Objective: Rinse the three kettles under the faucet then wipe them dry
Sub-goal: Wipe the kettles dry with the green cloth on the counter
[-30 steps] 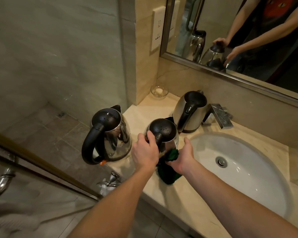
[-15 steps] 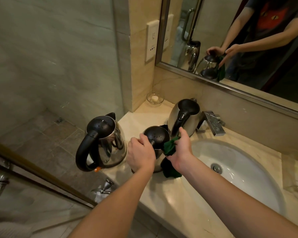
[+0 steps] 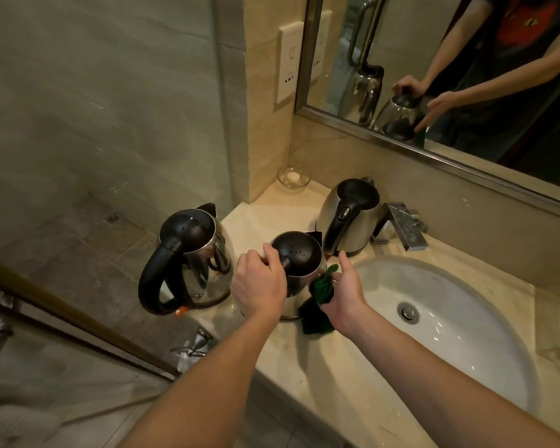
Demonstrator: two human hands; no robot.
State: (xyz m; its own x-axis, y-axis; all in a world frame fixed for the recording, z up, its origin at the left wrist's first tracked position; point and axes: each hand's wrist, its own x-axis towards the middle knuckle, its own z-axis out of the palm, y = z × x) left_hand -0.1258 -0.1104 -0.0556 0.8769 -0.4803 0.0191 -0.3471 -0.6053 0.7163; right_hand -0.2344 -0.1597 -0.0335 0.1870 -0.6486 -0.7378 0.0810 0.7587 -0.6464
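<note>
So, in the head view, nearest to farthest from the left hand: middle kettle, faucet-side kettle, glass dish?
1. middle kettle: gripped by the left hand.
2. faucet-side kettle: behind, to the right.
3. glass dish: far back corner.

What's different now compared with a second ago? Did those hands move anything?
The right hand slid the green cloth up the side of the middle kettle, then back down a little; its forefinger now sticks out straight. Nothing was picked up or let go. The left hand kept its grip on that kettle's top, and the large kettle and rear kettle stayed put.
</note>
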